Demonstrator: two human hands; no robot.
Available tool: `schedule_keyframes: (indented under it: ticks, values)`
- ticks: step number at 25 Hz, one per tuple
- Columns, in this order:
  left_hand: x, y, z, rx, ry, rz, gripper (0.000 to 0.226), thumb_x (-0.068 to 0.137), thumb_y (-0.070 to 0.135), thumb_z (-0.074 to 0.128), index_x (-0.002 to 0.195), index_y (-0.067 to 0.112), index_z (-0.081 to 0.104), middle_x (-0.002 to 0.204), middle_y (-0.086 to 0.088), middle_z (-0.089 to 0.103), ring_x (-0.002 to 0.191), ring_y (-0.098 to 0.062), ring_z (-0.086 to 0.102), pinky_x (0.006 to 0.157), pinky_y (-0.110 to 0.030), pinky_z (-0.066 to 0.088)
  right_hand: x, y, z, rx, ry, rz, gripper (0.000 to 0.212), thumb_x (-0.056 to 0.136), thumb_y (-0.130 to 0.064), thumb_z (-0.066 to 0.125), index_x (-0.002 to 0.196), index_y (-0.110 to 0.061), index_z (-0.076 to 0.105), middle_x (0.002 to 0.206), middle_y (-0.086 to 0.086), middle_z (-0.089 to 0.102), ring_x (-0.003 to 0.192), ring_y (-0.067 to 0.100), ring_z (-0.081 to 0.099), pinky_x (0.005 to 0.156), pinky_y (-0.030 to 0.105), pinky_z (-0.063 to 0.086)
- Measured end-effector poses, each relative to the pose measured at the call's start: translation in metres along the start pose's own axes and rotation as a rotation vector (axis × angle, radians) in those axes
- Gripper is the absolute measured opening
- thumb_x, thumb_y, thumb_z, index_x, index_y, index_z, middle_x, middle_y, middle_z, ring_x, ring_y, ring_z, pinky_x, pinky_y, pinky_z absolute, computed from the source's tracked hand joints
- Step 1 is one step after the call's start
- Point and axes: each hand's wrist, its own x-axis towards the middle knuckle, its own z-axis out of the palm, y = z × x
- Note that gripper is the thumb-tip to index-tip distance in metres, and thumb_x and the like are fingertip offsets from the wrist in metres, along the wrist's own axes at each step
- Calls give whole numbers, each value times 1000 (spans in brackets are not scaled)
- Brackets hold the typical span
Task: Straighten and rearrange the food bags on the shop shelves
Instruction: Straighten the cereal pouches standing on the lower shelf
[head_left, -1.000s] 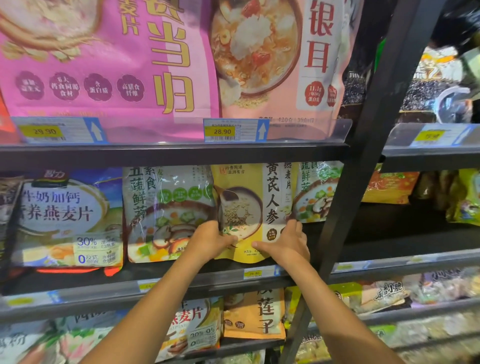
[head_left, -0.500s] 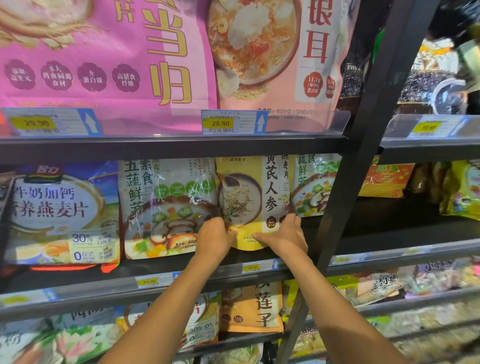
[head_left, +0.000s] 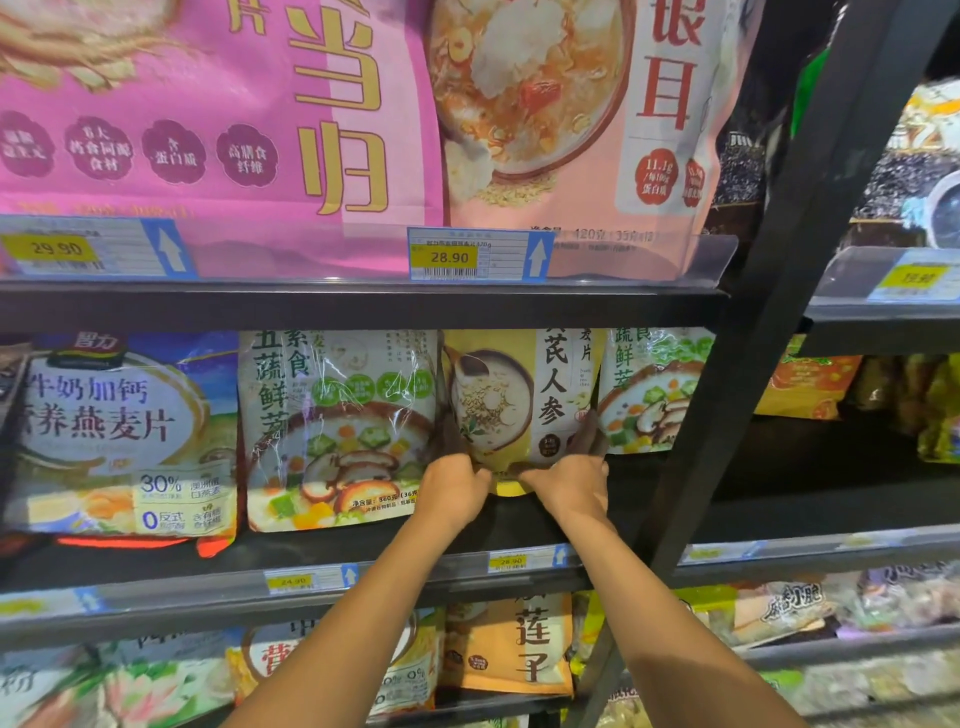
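Price tag (head_left: 449, 257); dark, probably metal upright (head_left: 810, 208)

The yellow bag (head_left: 519, 395) is showing a smooth plastic face with a soft sheen. At its nine o'clock, the vegetable bag (head_left: 337, 431) is gleaming as glossy, crinkled film, catching white glints. The pink bag (head_left: 208, 104) at eleven o'clock is looking satin-smooth. The shelf edge (head_left: 363, 307) and upright post (head_left: 779, 270) are reading as matt dark metal. The price strip (head_left: 639, 260) is shining as clear plastic, holding a paper label (head_left: 449, 255).
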Motion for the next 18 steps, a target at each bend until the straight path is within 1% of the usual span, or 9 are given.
schedule_keyframes:
  ticks: [2,4,7,10,12,14,15,16,18]
  values:
    - [6,0,2,-11,-9,-20,43,104,32,52,125,-4,64,119,-22,68,116,-39,62,92,-38,50,2,-2,1,0,31,-71,123,66,-57,87,161,-11,22,157,14,30,137,33,39,106,41,48]
    - [8,-2,3,-31,-5,-40,50,103,31,53,133,-8,57,117,-23,69,114,-39,63,89,-36,49,4,0,1,-12,72,-128,130,67,-55,87,163,-19,7,164,9,19,140,35,35,109,44,47]
    - [7,-1,1,-47,-35,-50,47,103,31,53,129,-7,61,118,-24,69,115,-39,63,90,-35,49,1,2,-1,-63,109,-150,135,66,-56,87,163,-22,0,165,9,20,144,35,37,114,46,41]
    - [1,5,-3,-101,-51,-46,41,103,32,53,117,-4,66,118,-22,69,114,-38,63,87,-34,48,1,-2,-3,65,83,-179,141,67,-42,92,163,-25,-10,168,9,6,144,36,40,112,44,44]
    - [-4,10,-3,-158,-33,-56,39,103,32,52,110,-3,68,116,-21,69,111,-38,63,84,-35,47,1,-5,-3,102,40,-142,134,70,-35,92,165,-21,-1,168,10,8,139,31,46,110,40,48]
    - [-10,14,-4,-192,-6,-47,35,103,30,50,106,-2,66,114,-22,68,109,-39,63,83,-37,48,-3,-3,-2,72,-12,-102,106,72,-42,88,158,-12,33,161,13,33,126,27,56,103,40,55]
    - [-12,15,-5,-195,-1,-39,32,104,29,50,104,0,64,114,-22,67,108,-39,63,83,-37,48,-6,-2,-2,66,-14,-99,93,74,-43,85,150,-8,45,155,14,42,122,28,58,99,40,56]
    - [-15,15,-5,-195,0,-26,29,104,29,50,103,3,61,114,-21,66,107,-39,63,84,-38,48,-12,-3,-3,81,-6,-104,87,77,-40,84,148,-6,47,153,15,43,122,29,58,99,39,56]
    - [-20,13,-8,-195,-12,7,25,103,31,51,105,7,57,116,-18,63,107,-36,62,88,-40,51,-27,-5,-10,110,-17,-139,91,84,-32,82,156,-9,33,158,14,30,131,33,53,105,38,51]
